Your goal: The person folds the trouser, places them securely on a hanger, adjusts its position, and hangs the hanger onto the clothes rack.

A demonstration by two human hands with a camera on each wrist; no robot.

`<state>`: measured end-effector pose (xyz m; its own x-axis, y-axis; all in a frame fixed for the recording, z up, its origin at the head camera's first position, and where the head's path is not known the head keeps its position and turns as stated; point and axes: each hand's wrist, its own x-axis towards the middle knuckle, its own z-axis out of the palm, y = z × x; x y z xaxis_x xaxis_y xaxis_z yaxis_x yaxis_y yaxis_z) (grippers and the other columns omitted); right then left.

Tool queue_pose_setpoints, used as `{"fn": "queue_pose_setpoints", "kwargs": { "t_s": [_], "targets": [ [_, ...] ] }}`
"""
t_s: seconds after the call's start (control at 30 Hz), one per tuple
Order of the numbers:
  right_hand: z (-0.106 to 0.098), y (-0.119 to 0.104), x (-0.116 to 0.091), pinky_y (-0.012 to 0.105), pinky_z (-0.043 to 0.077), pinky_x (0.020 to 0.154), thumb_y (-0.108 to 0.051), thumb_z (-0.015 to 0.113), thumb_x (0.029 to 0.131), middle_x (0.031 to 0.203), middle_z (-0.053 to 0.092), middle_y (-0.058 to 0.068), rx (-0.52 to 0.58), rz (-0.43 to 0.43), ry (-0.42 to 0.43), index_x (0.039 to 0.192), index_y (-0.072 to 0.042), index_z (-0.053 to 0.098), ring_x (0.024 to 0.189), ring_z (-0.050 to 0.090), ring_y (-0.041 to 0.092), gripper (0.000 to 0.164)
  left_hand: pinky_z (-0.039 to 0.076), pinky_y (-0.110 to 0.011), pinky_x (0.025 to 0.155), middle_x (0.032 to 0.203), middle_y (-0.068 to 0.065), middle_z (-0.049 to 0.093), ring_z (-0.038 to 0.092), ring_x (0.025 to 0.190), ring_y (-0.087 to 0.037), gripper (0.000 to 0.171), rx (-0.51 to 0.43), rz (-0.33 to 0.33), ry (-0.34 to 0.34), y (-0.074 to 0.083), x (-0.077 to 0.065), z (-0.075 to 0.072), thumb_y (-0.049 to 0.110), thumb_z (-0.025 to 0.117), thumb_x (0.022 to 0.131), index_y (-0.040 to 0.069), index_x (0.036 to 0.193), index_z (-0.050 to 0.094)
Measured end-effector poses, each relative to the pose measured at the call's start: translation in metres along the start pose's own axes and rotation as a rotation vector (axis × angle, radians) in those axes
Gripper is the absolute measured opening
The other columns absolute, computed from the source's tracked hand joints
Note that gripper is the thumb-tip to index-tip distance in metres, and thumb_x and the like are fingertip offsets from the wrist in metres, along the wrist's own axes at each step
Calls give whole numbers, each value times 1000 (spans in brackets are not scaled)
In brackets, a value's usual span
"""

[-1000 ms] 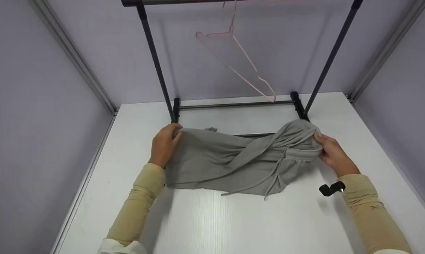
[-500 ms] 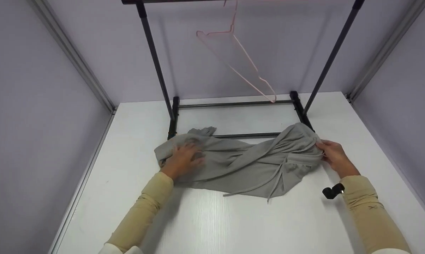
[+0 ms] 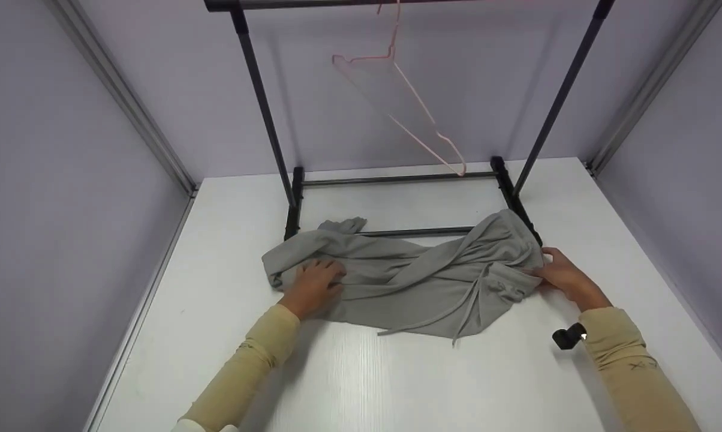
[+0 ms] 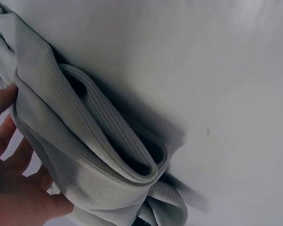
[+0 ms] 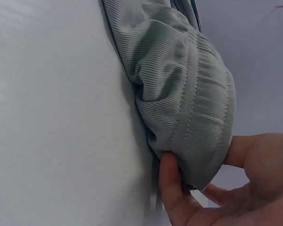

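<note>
A pair of grey drawstring pants (image 3: pixel 409 282) lies bunched lengthwise across the table, waistband to the right, cords trailing at the front. Ribbed folds of the leg end (image 4: pixel 85 136) show in the left wrist view. My left hand (image 3: pixel 316 288) rests on the cloth near the left end, its fingers loosely bent and spread against the fabric. At the other end, my right hand (image 3: pixel 568 279) holds the edge of the stitched waistband (image 5: pixel 203 103), with fingers and thumb on either side of it. Some fingertips are hidden by the cloth.
Behind the pants stands a black garment rack (image 3: pixel 262 114), its base bars (image 3: pixel 397 179) on the white table (image 3: pixel 361 384). A pink hanger (image 3: pixel 421 96) hangs from its top. Grey walls (image 3: pixel 67 240) close in the sides and back.
The left hand let go of the pants' left end, which dropped, and moved right and down onto the cloth. The right hand shifted slightly down along the waistband.
</note>
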<state>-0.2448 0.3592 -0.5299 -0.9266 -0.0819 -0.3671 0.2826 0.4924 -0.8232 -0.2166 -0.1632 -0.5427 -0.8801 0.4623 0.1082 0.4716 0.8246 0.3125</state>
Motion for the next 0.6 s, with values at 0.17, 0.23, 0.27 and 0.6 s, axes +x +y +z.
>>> {"fn": "queue_pose_setpoints", "kwargs": {
  "t_s": [0.17,0.23,0.27,0.6],
  "targets": [
    [-7,6,-7,24,47,70,-7,60,90,120,43,28,69,-67,41,144,7,13,83,55,10,73,29,-56,85,123,0,50,43,112,-31,49,64,52,-45,5,-1,4,46,67,82,24,122,51],
    [-13,8,-9,24,48,70,-8,61,90,122,43,27,113,-79,31,144,6,15,83,56,9,73,29,-57,84,126,-1,47,42,113,-33,51,87,58,-49,6,-1,6,47,67,81,25,124,49],
    [-16,10,-9,24,48,71,-9,62,89,124,43,27,131,-83,21,144,6,16,84,56,8,73,30,-57,84,126,-1,47,42,114,-33,51,97,58,-45,6,-1,7,45,67,82,25,124,49],
    [-16,21,-7,22,47,74,-8,55,92,122,46,32,-32,-68,24,139,14,22,86,55,3,61,30,-61,85,117,4,52,43,112,-26,13,-9,59,49,7,0,8,28,64,88,24,99,59]
  ]
}}
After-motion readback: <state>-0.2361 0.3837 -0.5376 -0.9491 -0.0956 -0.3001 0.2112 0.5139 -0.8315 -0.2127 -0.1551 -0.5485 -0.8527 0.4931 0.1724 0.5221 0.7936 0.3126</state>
